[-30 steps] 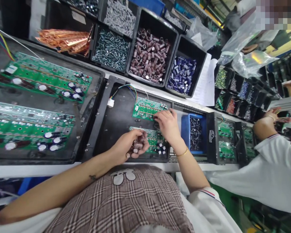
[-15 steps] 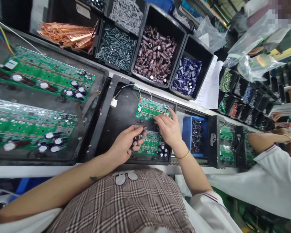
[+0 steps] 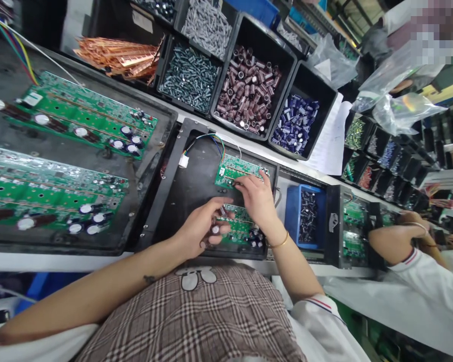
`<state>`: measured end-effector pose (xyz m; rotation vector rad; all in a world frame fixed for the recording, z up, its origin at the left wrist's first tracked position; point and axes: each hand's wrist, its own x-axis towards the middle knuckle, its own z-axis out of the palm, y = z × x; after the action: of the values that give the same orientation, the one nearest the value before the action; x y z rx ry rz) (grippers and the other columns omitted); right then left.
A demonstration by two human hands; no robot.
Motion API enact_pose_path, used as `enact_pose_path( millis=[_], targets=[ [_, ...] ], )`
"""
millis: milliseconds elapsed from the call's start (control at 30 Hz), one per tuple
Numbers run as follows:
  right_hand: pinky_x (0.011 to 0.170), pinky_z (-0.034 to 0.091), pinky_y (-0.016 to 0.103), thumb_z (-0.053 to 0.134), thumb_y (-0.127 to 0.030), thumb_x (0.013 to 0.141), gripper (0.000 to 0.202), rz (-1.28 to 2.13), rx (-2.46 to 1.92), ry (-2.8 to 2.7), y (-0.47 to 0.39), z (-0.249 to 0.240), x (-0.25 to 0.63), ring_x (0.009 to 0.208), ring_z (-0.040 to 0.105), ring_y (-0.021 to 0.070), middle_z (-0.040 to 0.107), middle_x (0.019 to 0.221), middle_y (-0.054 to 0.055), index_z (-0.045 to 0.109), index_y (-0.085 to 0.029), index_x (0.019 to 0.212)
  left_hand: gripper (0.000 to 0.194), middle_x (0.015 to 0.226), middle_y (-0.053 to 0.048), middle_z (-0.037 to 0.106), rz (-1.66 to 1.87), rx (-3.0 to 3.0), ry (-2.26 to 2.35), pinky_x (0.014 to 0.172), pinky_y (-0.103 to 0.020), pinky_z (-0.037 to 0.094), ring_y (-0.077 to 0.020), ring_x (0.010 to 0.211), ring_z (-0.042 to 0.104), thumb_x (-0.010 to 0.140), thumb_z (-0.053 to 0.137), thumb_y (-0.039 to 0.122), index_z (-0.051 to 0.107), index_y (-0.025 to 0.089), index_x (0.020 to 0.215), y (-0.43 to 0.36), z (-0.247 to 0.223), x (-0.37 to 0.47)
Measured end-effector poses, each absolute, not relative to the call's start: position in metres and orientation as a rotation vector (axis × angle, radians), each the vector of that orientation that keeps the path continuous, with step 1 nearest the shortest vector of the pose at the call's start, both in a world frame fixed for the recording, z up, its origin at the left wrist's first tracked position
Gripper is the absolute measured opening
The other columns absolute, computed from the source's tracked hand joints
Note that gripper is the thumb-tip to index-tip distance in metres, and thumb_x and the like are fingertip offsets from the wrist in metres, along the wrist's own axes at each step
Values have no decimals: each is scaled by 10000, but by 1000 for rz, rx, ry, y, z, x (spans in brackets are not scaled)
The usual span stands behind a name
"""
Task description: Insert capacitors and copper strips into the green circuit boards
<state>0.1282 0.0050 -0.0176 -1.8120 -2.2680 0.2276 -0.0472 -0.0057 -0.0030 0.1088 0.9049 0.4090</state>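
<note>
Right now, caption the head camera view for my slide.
Left hand holds brown capacitors over the lower green circuit board, right hand at the upper board.

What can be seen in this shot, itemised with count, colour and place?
Centre tray: one, black, before the person
Centre boards: two, green, in that tray
White plug: one, white, in that tray
Left boards: two, green, on the left
Black bins: several, black, along the back
Brown cylinders: many, brown, binned; some handheld
Blue cylinders: many, blue, right of those
Dark green parts: many, left of the brown
Copper strips: many, copper, back left
Blue box: one, blue, right of the centre tray
Papers: count unclear, white, right of the bins
Co-workers: at least one, white sleeve, right
Left hand: one, holding brown cylinders
Right hand: one, by the upper centre board; grip unclear
</note>
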Motion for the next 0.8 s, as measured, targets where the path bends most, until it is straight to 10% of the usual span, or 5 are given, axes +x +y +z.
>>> enact_pose_path(
  millis=[800],
  targets=[
    [1130, 332, 464, 491, -294, 959, 310, 340, -1490, -2454, 9, 4, 126, 1143, 594, 183, 669, 1178, 60, 574, -230, 1251, 413, 579, 23, 429, 380, -120, 834, 301, -99, 164, -23, 378, 355, 940, 469, 420, 375, 162, 632, 0, -9, -55]
  ],
)
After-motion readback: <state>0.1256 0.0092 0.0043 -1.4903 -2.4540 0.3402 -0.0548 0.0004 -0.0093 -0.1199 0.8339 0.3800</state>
